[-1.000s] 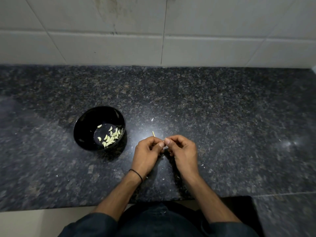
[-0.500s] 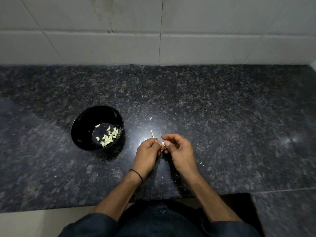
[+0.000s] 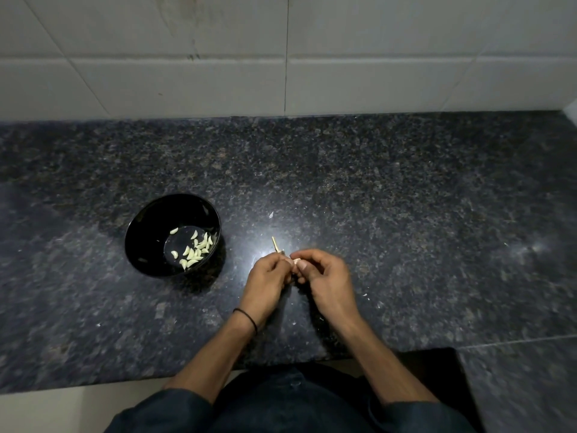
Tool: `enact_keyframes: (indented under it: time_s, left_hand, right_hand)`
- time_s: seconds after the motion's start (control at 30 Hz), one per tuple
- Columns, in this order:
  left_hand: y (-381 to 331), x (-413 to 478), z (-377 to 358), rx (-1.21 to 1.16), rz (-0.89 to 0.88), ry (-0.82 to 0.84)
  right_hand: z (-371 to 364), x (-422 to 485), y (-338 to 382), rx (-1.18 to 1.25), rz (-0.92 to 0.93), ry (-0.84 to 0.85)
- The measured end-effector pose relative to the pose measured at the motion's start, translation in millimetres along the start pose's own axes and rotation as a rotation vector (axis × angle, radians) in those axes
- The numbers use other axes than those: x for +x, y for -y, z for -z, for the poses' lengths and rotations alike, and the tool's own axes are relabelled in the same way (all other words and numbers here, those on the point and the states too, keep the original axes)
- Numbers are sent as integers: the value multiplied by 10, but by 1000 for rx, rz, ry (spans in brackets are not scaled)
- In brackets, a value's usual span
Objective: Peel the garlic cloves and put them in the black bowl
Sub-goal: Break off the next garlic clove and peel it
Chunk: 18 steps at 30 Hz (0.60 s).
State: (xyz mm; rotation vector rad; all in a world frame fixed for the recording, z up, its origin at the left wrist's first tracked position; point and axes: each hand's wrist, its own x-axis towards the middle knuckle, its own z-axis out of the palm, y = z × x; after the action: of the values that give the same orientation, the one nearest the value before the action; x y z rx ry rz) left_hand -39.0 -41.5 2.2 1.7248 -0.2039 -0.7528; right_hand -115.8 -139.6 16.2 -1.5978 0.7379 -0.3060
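A black bowl (image 3: 146,226) stands on the dark granite counter (image 3: 374,189), left of my hands, with several pale peeled garlic cloves (image 3: 195,251) on its bottom. My left hand (image 3: 265,281) and my right hand (image 3: 324,278) meet at the fingertips just above the counter. Together they pinch one small pale garlic clove (image 3: 296,262), which is mostly hidden by the fingers. A thin yellowish stem (image 3: 275,244) sticks up from behind my left hand's fingers.
Small white flecks of garlic skin lie scattered on the counter, one (image 3: 271,215) beyond my hands and more (image 3: 365,295) to their right. A white tiled wall (image 3: 281,57) closes the back. The counter's front edge runs just above my lap.
Both hands have stayed together on the clove. The fingers have shifted slightly around it.
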Motion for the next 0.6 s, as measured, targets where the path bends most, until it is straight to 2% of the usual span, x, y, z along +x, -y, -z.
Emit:
enact_keyframes:
  time_s: [0.13, 0.2, 0.37, 0.6]
  left_hand:
    - [-17, -15, 31, 492, -265, -16]
    - [-39, -14, 24, 595, -347, -30]
    - [17, 18, 32, 355, -152, -9]
    - [58, 33, 25, 344, -123, 12]
  right_hand:
    - [50, -13, -5, -241, 119, -61]
    - [53, -11, 9, -326, 156, -72]
    - [61, 26, 26, -398, 84, 8]
    - [88, 9, 87, -518, 88, 21]
